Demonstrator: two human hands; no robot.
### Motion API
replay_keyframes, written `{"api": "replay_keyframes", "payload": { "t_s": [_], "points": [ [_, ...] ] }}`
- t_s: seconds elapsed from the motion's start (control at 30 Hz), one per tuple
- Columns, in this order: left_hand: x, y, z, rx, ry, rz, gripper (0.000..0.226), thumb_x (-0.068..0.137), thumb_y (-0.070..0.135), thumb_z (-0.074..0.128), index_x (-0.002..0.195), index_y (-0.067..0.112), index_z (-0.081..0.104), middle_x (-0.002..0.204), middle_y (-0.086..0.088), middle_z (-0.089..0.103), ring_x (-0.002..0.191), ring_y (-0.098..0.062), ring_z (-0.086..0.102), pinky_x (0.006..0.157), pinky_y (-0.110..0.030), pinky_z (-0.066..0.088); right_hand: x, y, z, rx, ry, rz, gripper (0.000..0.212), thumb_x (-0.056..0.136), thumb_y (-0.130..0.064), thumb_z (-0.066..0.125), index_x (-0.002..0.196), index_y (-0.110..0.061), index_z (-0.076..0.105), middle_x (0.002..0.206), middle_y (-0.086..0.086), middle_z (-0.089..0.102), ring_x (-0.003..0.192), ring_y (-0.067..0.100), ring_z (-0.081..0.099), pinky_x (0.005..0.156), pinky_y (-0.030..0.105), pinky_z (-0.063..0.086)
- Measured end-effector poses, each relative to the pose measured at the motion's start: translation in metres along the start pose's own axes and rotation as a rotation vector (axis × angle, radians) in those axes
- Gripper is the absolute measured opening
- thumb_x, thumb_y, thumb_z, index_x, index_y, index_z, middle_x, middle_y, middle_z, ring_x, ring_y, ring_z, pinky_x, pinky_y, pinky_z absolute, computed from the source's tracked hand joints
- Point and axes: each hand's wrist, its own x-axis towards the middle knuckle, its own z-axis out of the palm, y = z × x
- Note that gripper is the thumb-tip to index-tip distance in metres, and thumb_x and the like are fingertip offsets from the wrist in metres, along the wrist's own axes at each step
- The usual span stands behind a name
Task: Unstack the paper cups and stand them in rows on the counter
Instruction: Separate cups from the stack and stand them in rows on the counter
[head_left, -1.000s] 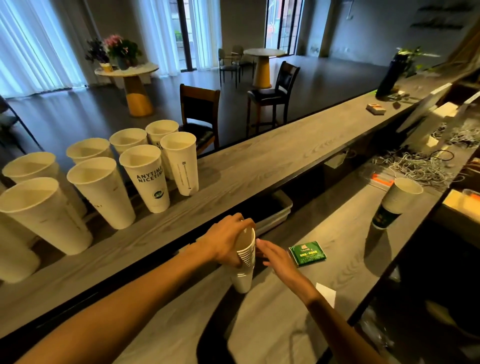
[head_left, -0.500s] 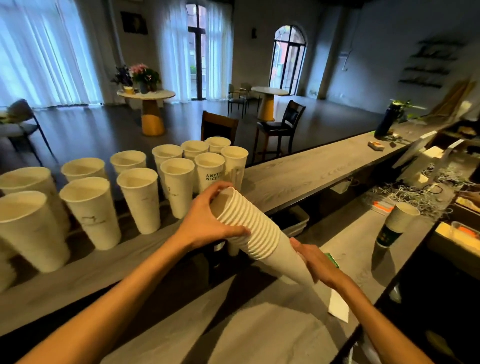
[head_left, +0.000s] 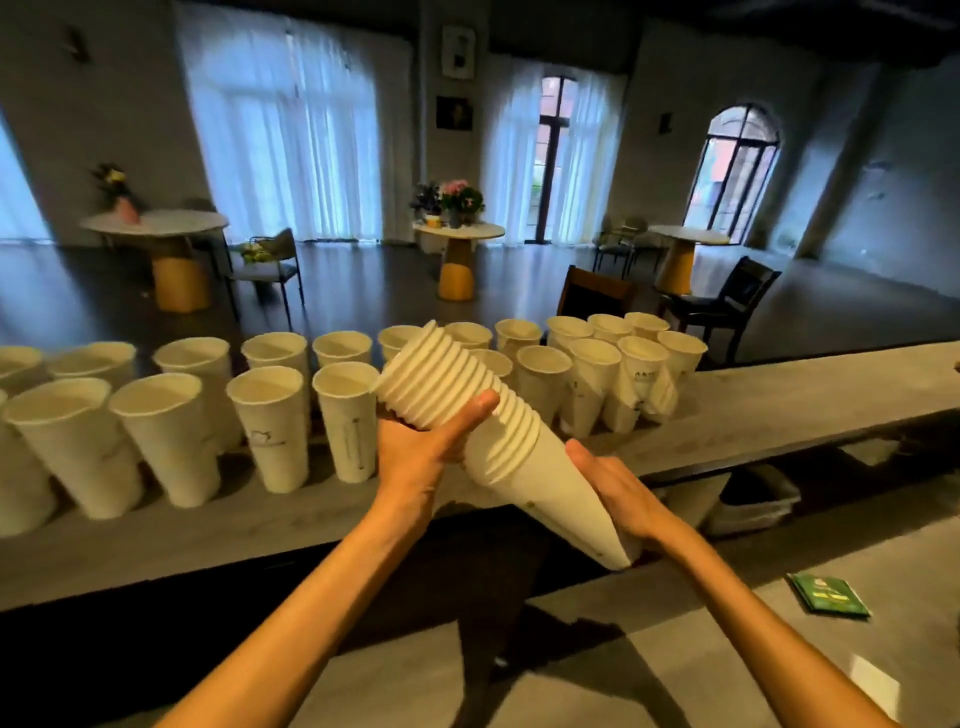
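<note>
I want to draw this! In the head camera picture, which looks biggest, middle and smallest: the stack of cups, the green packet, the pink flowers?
1. stack of cups, though it is nearest the camera
2. green packet
3. pink flowers, far away

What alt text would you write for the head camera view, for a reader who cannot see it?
Two bare hands hold a tilted stack of nested paper cups above a long grey counter: the left hand grips the rim end, the right hand supports the base. Behind the stack, white paper cups stand upright in two rows on the counter. A green packet lies on the lower surface.
</note>
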Motion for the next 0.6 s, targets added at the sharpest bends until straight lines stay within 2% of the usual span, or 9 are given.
{"api": "replay_keyframes", "payload": {
  "t_s": [0.07, 0.13, 0.23, 0.3, 0.4, 0.47, 0.53, 0.6],
  "points": [
    [-0.003, 0.010, -0.035, -0.003, 0.050, -0.027, 0.111, 0.036, 0.046, 0.099, 0.134, 0.015, 0.056, 0.125, -0.003, 0.069, 0.115, -0.019, 0.066, 0.100, -0.048, 0.053, 0.015, -0.037, 0.030, 0.002, -0.123, -0.076, 0.092, 0.069, -0.092, 0.034, 0.098, -0.015, 0.074, 0.098, 0.003, 0.075, 0.092, 0.012, 0.069, 0.082, 0.034, 0.047],
    [-0.011, 0.021, -0.071, 0.006, 0.132, -0.024, 0.117, 0.031, 0.046, 0.101, 0.133, 0.013, 0.056, 0.123, -0.004, 0.070, 0.114, -0.019, 0.067, 0.099, -0.046, 0.054, 0.030, -0.068, 0.065, 0.027, -0.276, -0.175, 0.075, 0.075, -0.083, 0.037, 0.105, -0.024, 0.071, 0.097, -0.002, 0.075, 0.090, 0.012, 0.071, 0.083, 0.036, 0.051],
    [-0.022, 0.039, -0.118, -0.015, 0.250, -0.032, 0.110, 0.034, 0.037, 0.103, 0.131, 0.011, 0.058, 0.120, -0.007, 0.072, 0.112, -0.024, 0.068, 0.100, -0.049, 0.053, 0.039, -0.105, 0.111, 0.087, -0.467, -0.246, 0.054, 0.085, -0.070, 0.048, 0.108, -0.025, 0.067, 0.095, 0.001, 0.075, 0.086, 0.011, 0.072, 0.076, 0.026, 0.056],
    [-0.030, 0.060, -0.154, -0.018, 0.327, -0.017, 0.109, 0.033, 0.035, 0.103, 0.129, 0.011, 0.059, 0.120, -0.008, 0.072, 0.113, -0.026, 0.068, 0.101, -0.048, 0.052, 0.043, -0.126, 0.148, 0.110, -0.581, -0.271, 0.045, 0.087, -0.064, 0.052, 0.109, -0.027, 0.067, 0.096, 0.004, 0.074, 0.086, 0.015, 0.072, 0.078, 0.031, 0.057],
    [-0.046, 0.093, -0.202, -0.002, 0.466, -0.017, 0.093, 0.033, 0.022, 0.102, 0.118, 0.013, 0.064, 0.118, -0.009, 0.073, 0.109, -0.021, 0.069, 0.095, -0.039, 0.056, 0.050, -0.156, 0.210, 0.067, -0.668, -0.314, 0.048, 0.082, -0.068, 0.055, 0.106, -0.028, 0.069, 0.096, 0.002, 0.075, 0.088, 0.021, 0.071, 0.085, 0.043, 0.055],
    [-0.064, 0.115, -0.240, 0.007, 0.625, 0.006, 0.063, 0.045, 0.010, 0.096, 0.101, 0.014, 0.068, 0.106, -0.007, 0.075, 0.094, -0.013, 0.073, 0.082, -0.030, 0.060, 0.047, -0.183, 0.261, 0.014, -0.685, -0.388, 0.056, 0.077, -0.074, 0.057, 0.098, -0.025, 0.072, 0.091, 0.001, 0.075, 0.085, 0.019, 0.070, 0.085, 0.044, 0.054],
    [-0.075, 0.128, -0.265, 0.016, 0.743, 0.019, 0.044, 0.053, 0.008, 0.093, 0.090, 0.015, 0.070, 0.094, -0.004, 0.077, 0.089, -0.015, 0.074, 0.086, -0.035, 0.060, 0.042, -0.203, 0.296, 0.005, -0.691, -0.446, 0.068, 0.068, -0.083, 0.056, 0.096, -0.023, 0.072, 0.092, 0.000, 0.074, 0.087, 0.021, 0.069, 0.079, 0.040, 0.053],
    [-0.087, 0.144, -0.300, 0.032, 0.874, 0.063, 0.045, 0.054, 0.012, 0.094, 0.092, 0.018, 0.070, 0.094, -0.005, 0.077, 0.091, -0.019, 0.073, 0.092, -0.041, 0.057, 0.033, -0.227, 0.338, -0.007, -0.728, -0.522, 0.074, 0.061, -0.085, 0.054, 0.104, -0.027, 0.069, 0.098, -0.003, 0.071, 0.089, 0.017, 0.067, 0.075, 0.030, 0.050]
  ]
}}
